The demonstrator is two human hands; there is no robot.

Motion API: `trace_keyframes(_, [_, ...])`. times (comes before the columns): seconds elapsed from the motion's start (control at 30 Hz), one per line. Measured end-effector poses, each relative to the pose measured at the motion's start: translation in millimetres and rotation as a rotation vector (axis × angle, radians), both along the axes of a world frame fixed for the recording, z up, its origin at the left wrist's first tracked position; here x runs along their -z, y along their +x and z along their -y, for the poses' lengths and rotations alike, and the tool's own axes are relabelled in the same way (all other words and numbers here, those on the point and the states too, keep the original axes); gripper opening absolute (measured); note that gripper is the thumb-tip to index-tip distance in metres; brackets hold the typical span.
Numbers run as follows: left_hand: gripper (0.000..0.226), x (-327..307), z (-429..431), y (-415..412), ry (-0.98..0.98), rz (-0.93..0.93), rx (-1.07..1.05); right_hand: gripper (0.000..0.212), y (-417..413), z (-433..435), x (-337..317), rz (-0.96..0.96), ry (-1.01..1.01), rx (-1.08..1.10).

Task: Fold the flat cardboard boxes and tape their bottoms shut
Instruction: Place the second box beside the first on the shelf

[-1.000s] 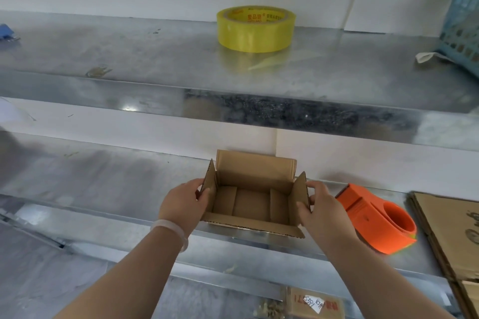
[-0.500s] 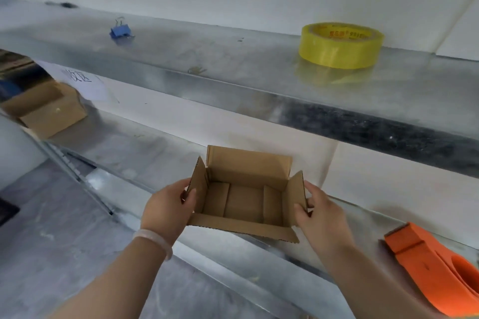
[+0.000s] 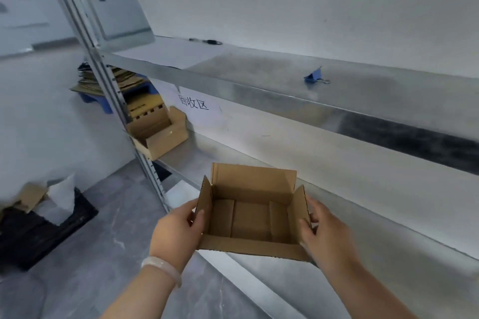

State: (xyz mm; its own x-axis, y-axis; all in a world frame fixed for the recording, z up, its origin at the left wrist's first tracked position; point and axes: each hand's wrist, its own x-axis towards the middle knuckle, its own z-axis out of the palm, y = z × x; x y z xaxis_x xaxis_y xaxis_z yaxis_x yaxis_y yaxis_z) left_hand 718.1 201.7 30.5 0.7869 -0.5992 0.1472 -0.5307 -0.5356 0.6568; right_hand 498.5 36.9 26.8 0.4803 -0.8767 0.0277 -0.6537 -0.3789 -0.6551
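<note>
Head camera looks down-forward, close over shelf [image 3: 337, 90] front.

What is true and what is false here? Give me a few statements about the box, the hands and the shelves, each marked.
1. The left hand and right hand both grip the small box. True.
2. The small box's top flaps are folded shut. False: they stand open and its inside shows.
3. A blue clip lies on the upper shelf. True.
4. A yellow tape roll sits beside the clip. False: no tape is in view.
5. A bigger box stands on the lower shelf. True.
</note>
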Motion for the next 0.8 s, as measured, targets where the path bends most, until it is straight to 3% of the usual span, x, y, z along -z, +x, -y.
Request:
trace_keyframes(0.3, [0.014,15.7,-15.4,121.9,-0.018,-0.071,-0.087,0.050,147.1,14.2,6.9,-0.045,-0.025,-0.040])
trace_keyframes(0.57, [0.022,35.8,31.5,215.9,0.041,-0.181,-0.102,0.047,266.7,77.1,26.0,-0.135,-0.095,-0.094])
trace_keyframes(0.8, [0.036,41.4,59.7,264.0,0.043,-0.412,-0.101,0.043,339.0,114.4,29.3,-0.189,-0.080,-0.102])
